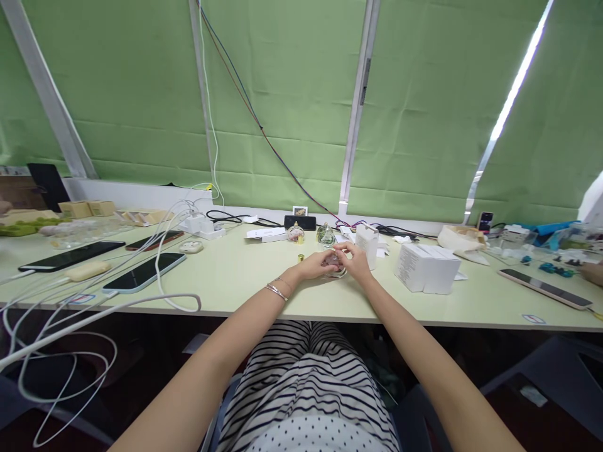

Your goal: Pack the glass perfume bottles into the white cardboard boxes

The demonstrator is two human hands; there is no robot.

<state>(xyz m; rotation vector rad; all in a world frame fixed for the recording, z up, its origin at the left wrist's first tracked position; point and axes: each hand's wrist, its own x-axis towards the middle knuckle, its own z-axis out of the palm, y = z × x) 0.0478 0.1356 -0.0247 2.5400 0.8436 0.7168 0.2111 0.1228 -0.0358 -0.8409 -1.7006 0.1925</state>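
Observation:
My left hand point(319, 265) is closed round the side of a small clear glass bottle point(336, 274) near the table's front. Over the bottle's top, my right hand point(355, 258) has its fingertips pinched together. What they pinch is too small to make out, and the fingers hide most of the bottle. Just behind stands a glass bottle with green contents point(325, 235). To its left is another glass bottle with pink contents and a gold top point(295, 233). A small gold cap point(300, 258) lies left of my hands.
White boxes point(426, 269) stand to the right, and an upright white carton point(367, 245) is close by my right hand. Phones point(146, 272) and loose white cables point(164, 301) cover the left side. Another phone point(544, 289) lies far right. Black cables point(396, 231) run along the back.

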